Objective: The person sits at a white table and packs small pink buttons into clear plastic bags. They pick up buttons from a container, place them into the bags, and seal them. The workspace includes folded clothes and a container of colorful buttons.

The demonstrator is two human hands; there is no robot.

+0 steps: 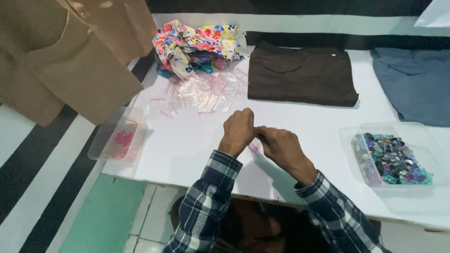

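My left hand [238, 130] and my right hand [280, 146] meet over the middle of the white table [187, 145], fingers pinched together on a small clear zip bag [253, 148] with something pink showing under them. Both sleeves are dark plaid. A loose pile of small clear zip bags [201, 93] with pink strips lies just beyond my hands. A clear tray of coloured gems [393, 160] sits to the right of my right hand.
A clear tub [117, 136] holding pink filled bags sits at the table's left edge. A folded brown garment [300, 75], a grey-blue garment [415, 84] and a floral cloth bundle [199, 47] lie at the back. Brown paper bags [70, 61] stand at the left.
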